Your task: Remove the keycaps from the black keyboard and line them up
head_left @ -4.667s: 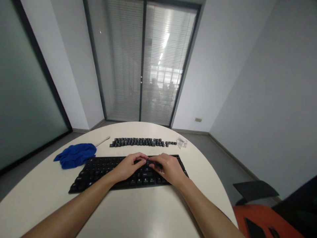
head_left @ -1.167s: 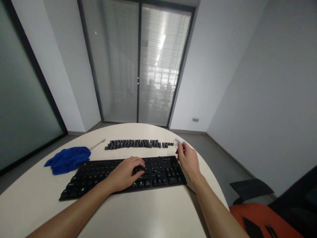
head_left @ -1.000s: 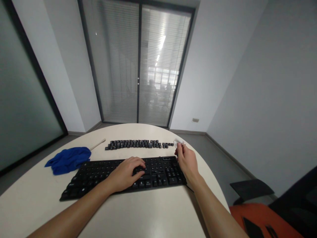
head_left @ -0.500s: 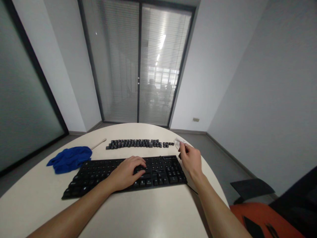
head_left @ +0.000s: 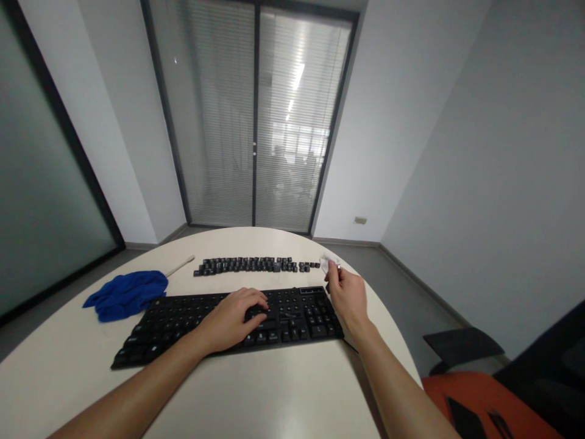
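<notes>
A black keyboard (head_left: 173, 326) lies on the round pale table, with many key spots bare across its left and middle. My left hand (head_left: 238, 317) rests over its middle, thumb and fingers apart, gripping nothing. Just past the keyboard's right end, my right hand (head_left: 346, 292) is closed in a pinch, and a small dark bit shows beside its fingers; what it holds is too small to name. A crumpled white tissue-like piece (head_left: 325, 262) lies by those fingertips. Loose black keycaps (head_left: 247, 264) stand in rows behind the keyboard.
A blue cloth (head_left: 128, 296) lies bunched at the left, and a thin pale stick (head_left: 180, 266) pokes out behind it. A dark cable (head_left: 351, 346) leads off by the right forearm. An orange-seated chair (head_left: 475, 402) stands to the right of the table (head_left: 283, 390).
My right hand has shifted very slightly left and down. The left hand stays on the keyboard, and the whole view has drifted a little.
</notes>
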A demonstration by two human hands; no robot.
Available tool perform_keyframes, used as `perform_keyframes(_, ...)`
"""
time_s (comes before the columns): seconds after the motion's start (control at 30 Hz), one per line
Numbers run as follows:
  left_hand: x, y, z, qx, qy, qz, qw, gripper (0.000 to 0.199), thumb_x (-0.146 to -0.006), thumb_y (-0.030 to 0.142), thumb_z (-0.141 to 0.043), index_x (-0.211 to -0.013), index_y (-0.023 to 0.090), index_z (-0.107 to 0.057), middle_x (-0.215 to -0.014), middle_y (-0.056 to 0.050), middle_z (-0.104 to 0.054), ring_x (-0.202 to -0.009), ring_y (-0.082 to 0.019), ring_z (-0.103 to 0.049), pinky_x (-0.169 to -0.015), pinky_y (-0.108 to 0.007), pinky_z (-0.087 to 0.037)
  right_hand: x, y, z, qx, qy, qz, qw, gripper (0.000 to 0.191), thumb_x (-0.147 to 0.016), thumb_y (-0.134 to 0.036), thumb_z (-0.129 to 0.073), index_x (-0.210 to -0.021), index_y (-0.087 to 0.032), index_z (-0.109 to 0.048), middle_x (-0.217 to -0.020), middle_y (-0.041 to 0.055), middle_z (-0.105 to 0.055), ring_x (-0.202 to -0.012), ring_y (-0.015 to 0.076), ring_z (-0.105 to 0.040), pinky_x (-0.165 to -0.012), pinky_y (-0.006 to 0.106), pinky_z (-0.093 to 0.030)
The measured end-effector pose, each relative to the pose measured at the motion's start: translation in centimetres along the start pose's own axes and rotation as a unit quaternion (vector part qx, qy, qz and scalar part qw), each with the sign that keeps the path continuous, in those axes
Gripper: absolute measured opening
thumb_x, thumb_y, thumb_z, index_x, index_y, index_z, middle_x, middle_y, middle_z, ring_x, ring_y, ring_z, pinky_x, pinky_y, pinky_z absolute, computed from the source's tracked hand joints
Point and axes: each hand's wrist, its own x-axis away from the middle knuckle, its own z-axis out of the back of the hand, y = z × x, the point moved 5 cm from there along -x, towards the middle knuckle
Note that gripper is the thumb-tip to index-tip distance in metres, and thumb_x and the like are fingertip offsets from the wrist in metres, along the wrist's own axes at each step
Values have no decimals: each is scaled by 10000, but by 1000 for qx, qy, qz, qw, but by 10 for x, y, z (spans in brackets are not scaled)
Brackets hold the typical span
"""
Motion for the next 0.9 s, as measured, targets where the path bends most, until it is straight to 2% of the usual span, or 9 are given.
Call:
perform_keyframes(0.37, 1, -3, -2, -6, 7, -4, 1000, 97, -905, 271, -591, -998, 251, -612, -1128, -29, -656, -1061, -202, -593, -959, -395, -474, 2, -3, -7, 34, -8, 16, 999, 589, -983, -524, -325, -613, -200, -649, -601, 74, -699, -557, 185, -636, -569, 258, -375)
perform_keyframes(0.5, 1, -3, -3, -3, 3, -5, 1000, 98, -914, 280, -578, -1000, 249, -614, -1140, -33, -653, -1065, -205, -591, -966, -403, -469, 3, -8, -7, 59, -19, 45, 997, 569, -985, -493, -349, -607, -198, -655, -620, 79, -703, -607, 190, -654, -595, 258, -370)
perform_keyframes(0.7, 1, -1, -1, -5, 0, -2, 1000, 93, -908, 269, -589, -996, 249, -612, -1139, -30, -653, -1069, -204, -589, -973, -403, -462, 2, -10, -3, 106, -55, 107, 987, 556, -980, -467, -374, -574, -193, -636, -620, 78, -701, -579, 181, -635, -572, 268, -331)
perform_keyframes(0.77, 1, -1, -1, -6, 1, -2, 1000, 90, -908, 267, -590, -993, 250, -612, -1138, -28, -654, -1065, -203, -591, -968, -400, -466, 1, -7, -2, 107, -53, 98, 988, 543, -978, -461, -380, -594, -194, -657, -637, 80, -711, -599, 189, -648, -583, 266, -346)
perform_keyframes(0.9, 1, -2, -1, -6, -1, -2, 1000, 92, -910, 265, -586, -996, 247, -613, -1142, -31, -652, -1067, -203, -588, -968, -396, -463, -3, 3, 0, 52, -51, 33, 997, 526, -969, -467, -386, -640, -198, -695, -657, 70, -724, -621, 193, -665, -615, 259, -394)
